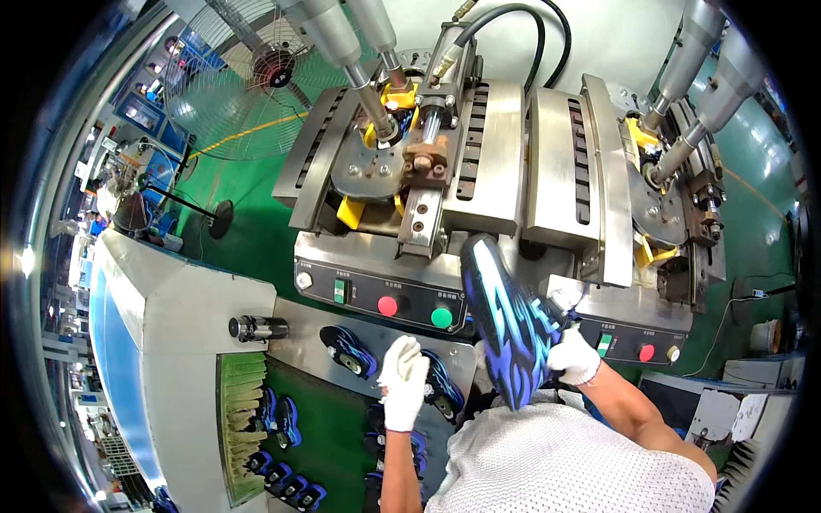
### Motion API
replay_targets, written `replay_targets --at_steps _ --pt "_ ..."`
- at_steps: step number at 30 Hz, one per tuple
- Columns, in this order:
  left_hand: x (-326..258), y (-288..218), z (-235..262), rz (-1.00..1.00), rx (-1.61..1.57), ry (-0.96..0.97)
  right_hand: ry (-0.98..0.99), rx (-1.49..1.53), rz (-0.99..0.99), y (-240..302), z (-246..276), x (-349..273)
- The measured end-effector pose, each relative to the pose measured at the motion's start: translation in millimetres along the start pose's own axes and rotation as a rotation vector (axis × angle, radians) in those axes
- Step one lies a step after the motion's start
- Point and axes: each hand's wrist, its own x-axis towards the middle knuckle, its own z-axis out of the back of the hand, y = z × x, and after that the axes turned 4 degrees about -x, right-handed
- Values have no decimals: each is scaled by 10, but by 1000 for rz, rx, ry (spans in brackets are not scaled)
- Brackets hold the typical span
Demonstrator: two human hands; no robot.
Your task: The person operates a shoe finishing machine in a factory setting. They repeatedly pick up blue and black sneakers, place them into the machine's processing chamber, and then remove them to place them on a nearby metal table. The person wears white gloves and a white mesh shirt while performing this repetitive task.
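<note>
The right hand (575,355) has its grip on the black-and-blue shoe (506,329), which lies just to its left, long from far to near, while the left hand (404,383), loose with nothing seen in it, is farther left.

Between ten and eleven o'clock you have a large wire-caged fan (274,68) over a green floor (256,197) crossed by a yellow line (248,131), with a round-based black stand (221,220) just past nine, a beige bin (765,339) between three and four, and a pale panel (607,38) around one.
</note>
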Motion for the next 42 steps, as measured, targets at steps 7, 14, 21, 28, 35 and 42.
replay_targets --at_steps 7,14,21,28,35,42 --pt "-72 621 6 28 805 -122 153 81 202 15 135 117" --pt "-260 1736 48 98 886 -256 -96 28 157 -340 -139 -49" --pt "-485 1868 651 -57 516 -396 -217 -110 92 -589 -250 -120" --pt "-565 640 1751 -284 581 -750 -148 -103 47 -684 -676 -42" --pt "879 1100 3149 -42 960 -616 -227 -267 24 -711 -859 43" --pt "1453 1683 3496 141 1277 -355 -378 -93 120 -489 -731 -78"
